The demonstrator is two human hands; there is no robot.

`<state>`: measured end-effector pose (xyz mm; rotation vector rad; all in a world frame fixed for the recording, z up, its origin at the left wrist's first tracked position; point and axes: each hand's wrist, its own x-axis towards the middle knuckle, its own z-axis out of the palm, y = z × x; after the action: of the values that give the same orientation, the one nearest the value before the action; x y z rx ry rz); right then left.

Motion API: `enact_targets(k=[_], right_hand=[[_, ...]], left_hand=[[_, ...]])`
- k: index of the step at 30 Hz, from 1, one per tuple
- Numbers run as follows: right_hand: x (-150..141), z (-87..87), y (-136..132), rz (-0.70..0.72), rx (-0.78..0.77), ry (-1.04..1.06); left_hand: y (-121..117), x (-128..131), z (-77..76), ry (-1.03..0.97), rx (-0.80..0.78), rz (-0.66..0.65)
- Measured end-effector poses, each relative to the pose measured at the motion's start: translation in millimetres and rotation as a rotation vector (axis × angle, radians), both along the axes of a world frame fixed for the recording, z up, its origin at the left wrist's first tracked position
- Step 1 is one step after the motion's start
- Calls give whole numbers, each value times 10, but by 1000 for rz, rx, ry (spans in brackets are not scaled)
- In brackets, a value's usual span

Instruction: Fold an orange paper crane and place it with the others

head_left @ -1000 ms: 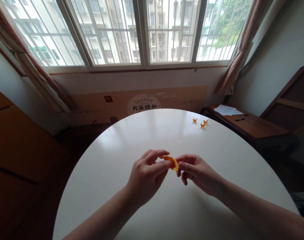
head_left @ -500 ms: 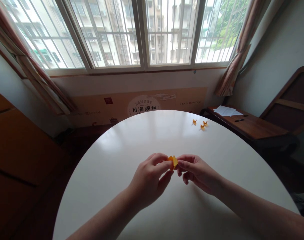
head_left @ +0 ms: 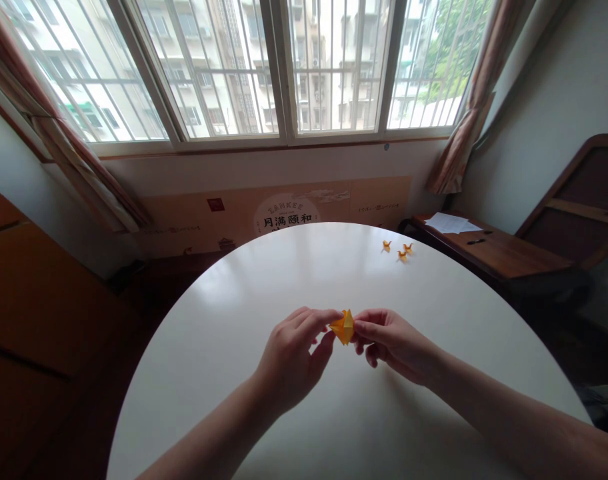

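Between my two hands, above the white table, is a small piece of folded orange origami paper, with pointed tips and flat creased faces. My left hand has its index finger on the paper's upper edge and its thumb near the lower side. From the right, my right hand pinches the paper's edge between thumb and index finger, its other fingers curled below. Three small folded orange paper cranes stand together at the far right of the tabletop.
The round white table fills the middle. Right of it stands a wooden side table with white papers and a dark pen-like thing. Behind are a printed panel, a barred window and tied curtains.
The folded paper has turned, and its broad creased faces now show. My left fingers have shifted around it, the index finger now straighter along its top. My right hand stays nearly in place.
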<state>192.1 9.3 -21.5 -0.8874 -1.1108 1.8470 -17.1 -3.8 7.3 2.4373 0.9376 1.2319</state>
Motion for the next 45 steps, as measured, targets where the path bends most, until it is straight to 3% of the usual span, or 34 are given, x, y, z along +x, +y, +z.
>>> enact_targets(k=[4, 7, 13, 21, 27, 33, 37, 45], right_hand=[[32, 29, 16, -65, 140, -136], [64, 25, 28, -112, 276, -251], [51, 52, -18, -143, 385, -406], [31, 72, -59, -122, 380, -329], [21, 55, -58, -113, 372, -275], [27, 125, -80, -92, 480, -408], [25, 123, -89, -91, 496, -429], [34, 39, -57, -88, 392, -187]], left_hand=[[16, -6, 4, -146, -277, 88], [36, 1, 23, -115, -474, 76], [37, 75, -23, -15, -604, 80], [48, 104, -107, -196, -843, 57], [45, 109, -78, -186, -837, 6], [32, 108, -46, -229, -738, 75], [31, 124, -46, -261, -812, 81], [35, 138, -27, -385, -941, 12]])
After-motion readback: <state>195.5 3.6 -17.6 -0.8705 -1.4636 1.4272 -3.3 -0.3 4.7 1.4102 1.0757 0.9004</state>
